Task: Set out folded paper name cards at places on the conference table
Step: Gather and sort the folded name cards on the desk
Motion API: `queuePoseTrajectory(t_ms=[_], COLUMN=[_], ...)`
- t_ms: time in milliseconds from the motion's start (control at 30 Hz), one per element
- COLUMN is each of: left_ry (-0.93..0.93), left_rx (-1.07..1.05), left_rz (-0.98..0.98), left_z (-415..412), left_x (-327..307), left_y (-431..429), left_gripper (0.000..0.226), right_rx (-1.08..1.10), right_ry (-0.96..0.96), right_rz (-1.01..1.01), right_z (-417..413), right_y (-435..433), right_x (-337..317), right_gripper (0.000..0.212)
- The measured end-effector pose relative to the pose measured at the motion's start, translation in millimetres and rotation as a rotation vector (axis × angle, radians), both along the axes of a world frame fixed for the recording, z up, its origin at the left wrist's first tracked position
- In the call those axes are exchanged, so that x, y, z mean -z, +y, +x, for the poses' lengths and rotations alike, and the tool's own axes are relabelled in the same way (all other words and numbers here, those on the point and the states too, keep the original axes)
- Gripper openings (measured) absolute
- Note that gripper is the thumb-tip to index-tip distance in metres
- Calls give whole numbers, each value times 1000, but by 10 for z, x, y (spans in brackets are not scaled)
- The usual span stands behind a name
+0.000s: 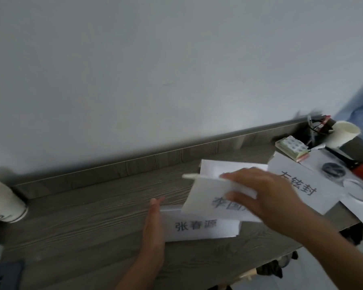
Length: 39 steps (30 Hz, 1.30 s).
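A white folded name card (199, 227) with black characters lies on the grey wood-grain table (82, 216). My left hand (154, 229) rests edge-down against the card's left end, fingers straight and together. My right hand (266, 197) grips a second printed paper card (208, 200), held tilted over the first. A third printed sheet (302, 183) lies flat to the right. Another blank white sheet (218, 168) lies behind the held card.
A white paper cup (2, 203) stands at the far left, another cup (344, 133) at the back right. A small patterned packet (292, 148), a tape roll (358, 190), a dark round object (333, 169) and cluttered items sit at right. A raised ledge (134, 164) meets the wall.
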<state>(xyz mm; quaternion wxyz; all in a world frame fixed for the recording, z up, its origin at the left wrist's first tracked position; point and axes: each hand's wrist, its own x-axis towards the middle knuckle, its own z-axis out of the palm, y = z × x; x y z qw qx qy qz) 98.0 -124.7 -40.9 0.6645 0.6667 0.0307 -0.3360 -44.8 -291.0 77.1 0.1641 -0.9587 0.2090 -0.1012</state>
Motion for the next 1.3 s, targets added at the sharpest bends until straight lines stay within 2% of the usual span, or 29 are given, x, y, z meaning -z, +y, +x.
queuePoseTrajectory(t_ms=[100, 300, 400, 467, 533, 567, 600, 667, 733, 800, 867, 1067, 1200, 1300], left_ry=[35, 60, -78, -112, -136, -156, -177, -212, -217, -208, -206, -216, -166, -132], left_rx=[37, 36, 41, 51, 45, 39, 32, 19, 12, -14, -47, -26, -67, -79], left_rz=[-78, -97, -69, -63, -46, -33, -20, -9, 1, 19, 20, 93, 71, 100], left_z=[3, 19, -16, -58, -84, -94, -102, -117, -141, -159, -179, -344, -504, -600], left_x=[-59, -86, -93, -89, -97, -111, -120, -128, -132, -132, -147, -206, -254, -296], left_y=[27, -13, -49, -61, -60, -65, -66, -72, -79, -101, -150, -412, -660, -859], left_gripper=[80, 48, 34, 35, 31, 24, 18, 14, 18, 19, 21, 30, 28, 32], right_rx=[-135, -195, -197, -210, -146, -64, 39, 248, 372, 383, 371, 328, 291, 194], right_ry=[100, 206, 211, 232, 180, 90, -26, -145, -25, 147, 206, 36, -209, -371], right_rz=[9, -112, -101, -2, 219, 291, 306, 150, 24, 29, 84, 178, 223, 358], right_z=[268, 493, 502, 472, 404, 357, 297, 173, 84, 48, 41, 6, -183, -440], right_y=[253, 393, 393, 313, 117, -26, -205, -592, -919, -1114, -1229, -1528, -1597, -1543], right_x=[248, 616, 664, 633, 542, 497, 469, 497, 662, 878, 1044, 981, 433, 0], right_gripper=[37, 40, 42, 45, 52, 54, 52, 42, 49, 61, 61, 33, 31, 25])
